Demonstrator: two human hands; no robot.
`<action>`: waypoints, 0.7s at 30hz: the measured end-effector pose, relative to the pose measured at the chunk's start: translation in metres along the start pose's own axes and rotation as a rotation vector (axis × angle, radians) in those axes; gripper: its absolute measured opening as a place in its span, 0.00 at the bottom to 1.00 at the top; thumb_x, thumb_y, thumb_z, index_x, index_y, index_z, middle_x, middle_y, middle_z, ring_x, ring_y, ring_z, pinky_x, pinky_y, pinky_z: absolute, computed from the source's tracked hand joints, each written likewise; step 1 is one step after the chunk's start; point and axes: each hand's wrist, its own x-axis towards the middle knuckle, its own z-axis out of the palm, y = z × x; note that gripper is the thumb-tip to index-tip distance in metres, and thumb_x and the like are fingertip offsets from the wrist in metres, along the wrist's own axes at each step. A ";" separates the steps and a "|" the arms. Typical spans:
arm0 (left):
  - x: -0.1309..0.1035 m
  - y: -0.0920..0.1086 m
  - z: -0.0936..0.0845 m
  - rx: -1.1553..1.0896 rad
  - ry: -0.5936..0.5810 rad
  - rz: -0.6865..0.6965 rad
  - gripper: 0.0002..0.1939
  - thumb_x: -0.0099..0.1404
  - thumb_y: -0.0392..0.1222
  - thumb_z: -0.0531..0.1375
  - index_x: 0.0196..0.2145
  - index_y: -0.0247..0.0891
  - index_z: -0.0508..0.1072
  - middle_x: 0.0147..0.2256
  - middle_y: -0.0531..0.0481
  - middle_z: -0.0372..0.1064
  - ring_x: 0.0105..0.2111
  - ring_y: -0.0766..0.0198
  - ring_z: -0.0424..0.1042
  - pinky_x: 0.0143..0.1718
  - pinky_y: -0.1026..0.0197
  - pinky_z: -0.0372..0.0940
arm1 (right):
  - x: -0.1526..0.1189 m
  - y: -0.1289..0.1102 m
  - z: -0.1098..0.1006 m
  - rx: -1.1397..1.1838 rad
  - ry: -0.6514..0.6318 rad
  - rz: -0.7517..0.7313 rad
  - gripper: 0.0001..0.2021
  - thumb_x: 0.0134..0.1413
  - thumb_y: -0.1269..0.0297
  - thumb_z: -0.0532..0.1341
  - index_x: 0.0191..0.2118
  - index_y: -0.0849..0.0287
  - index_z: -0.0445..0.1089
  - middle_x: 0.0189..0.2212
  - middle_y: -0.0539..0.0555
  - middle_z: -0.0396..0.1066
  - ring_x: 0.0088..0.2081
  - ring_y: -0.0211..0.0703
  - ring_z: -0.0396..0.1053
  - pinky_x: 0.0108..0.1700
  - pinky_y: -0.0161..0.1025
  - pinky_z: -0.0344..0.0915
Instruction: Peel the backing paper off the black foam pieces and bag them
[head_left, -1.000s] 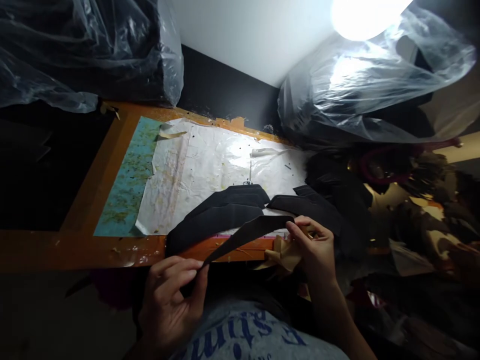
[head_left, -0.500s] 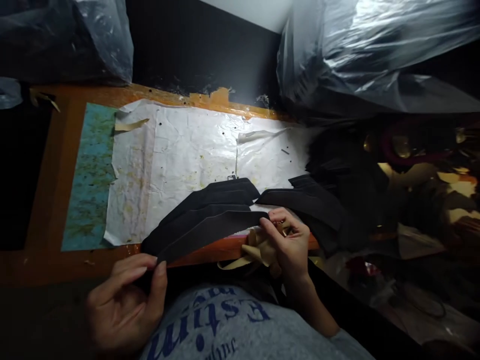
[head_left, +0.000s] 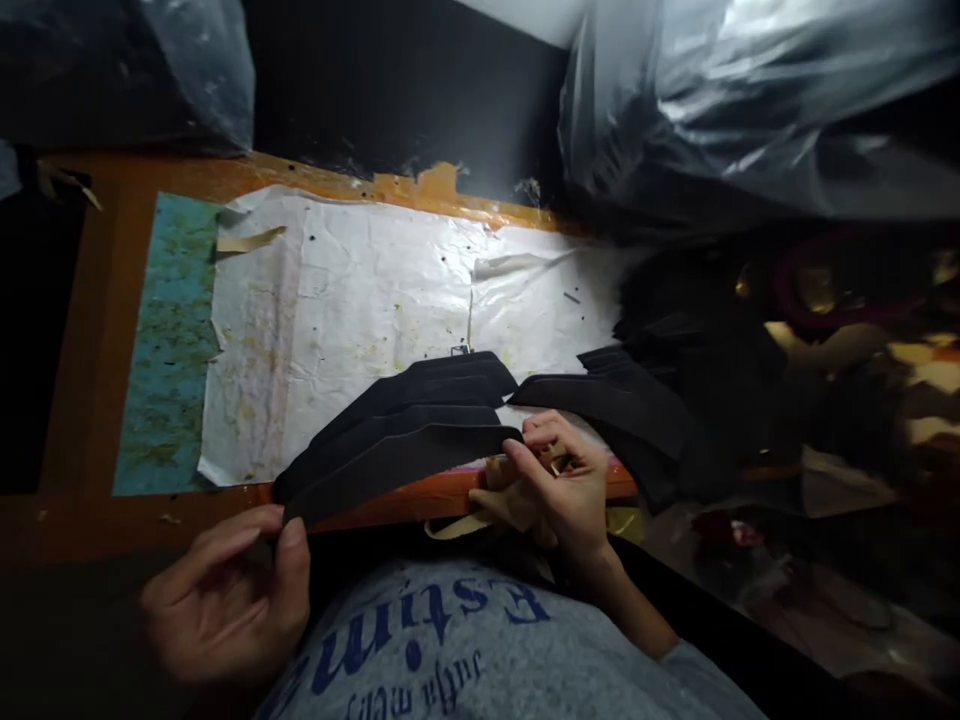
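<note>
Nearest me, along the bottom of the frame, is a grey printed shirt [head_left: 442, 640], cut off by the lower edge. At lower left, my left hand [head_left: 232, 595] pinches one end of a black strip [head_left: 397, 460] between thumb and fingers. Right of centre, my right hand [head_left: 570, 490] pinches the other end; I can't make out all its fingertips.

The strip lies below centre, its long axis running from lower left up to the right, bowed slightly upward. It partly covers the overlapping black pieces [head_left: 420, 385] just beyond it, so I can't count them. Tan scraps [head_left: 510, 500] are partly hidden by my right hand.

More black pieces [head_left: 607, 400] fan out right of centre and fade into shadow. Beyond lies a stained white sheet [head_left: 375, 290], with a blue-green sheet [head_left: 169, 340] at its left. Plastic-wrapped bundles at upper left [head_left: 180, 80] and upper right [head_left: 720, 120] run out of frame; the far right is blurred.
</note>
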 end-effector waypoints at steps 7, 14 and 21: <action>0.004 0.007 0.024 -0.006 0.089 0.021 0.12 0.55 0.36 0.70 0.36 0.31 0.74 0.31 0.47 0.73 0.29 0.63 0.75 0.30 0.62 0.71 | 0.000 0.009 0.009 -0.058 0.006 0.015 0.08 0.57 0.68 0.71 0.29 0.56 0.74 0.33 0.51 0.71 0.35 0.41 0.72 0.40 0.40 0.68; 0.001 -0.004 0.026 -0.010 0.116 -0.059 0.16 0.58 0.40 0.70 0.40 0.33 0.71 0.33 0.48 0.72 0.31 0.63 0.76 0.32 0.61 0.73 | 0.005 0.001 0.014 -0.141 -0.039 -0.034 0.08 0.58 0.68 0.70 0.29 0.56 0.73 0.33 0.52 0.76 0.36 0.42 0.75 0.41 0.40 0.70; -0.001 -0.008 0.024 -0.002 0.087 -0.039 0.18 0.60 0.41 0.70 0.44 0.33 0.71 0.36 0.48 0.72 0.32 0.65 0.75 0.32 0.63 0.73 | 0.005 0.003 0.018 -0.187 -0.023 -0.037 0.08 0.59 0.66 0.69 0.29 0.55 0.73 0.31 0.52 0.77 0.36 0.44 0.75 0.41 0.41 0.71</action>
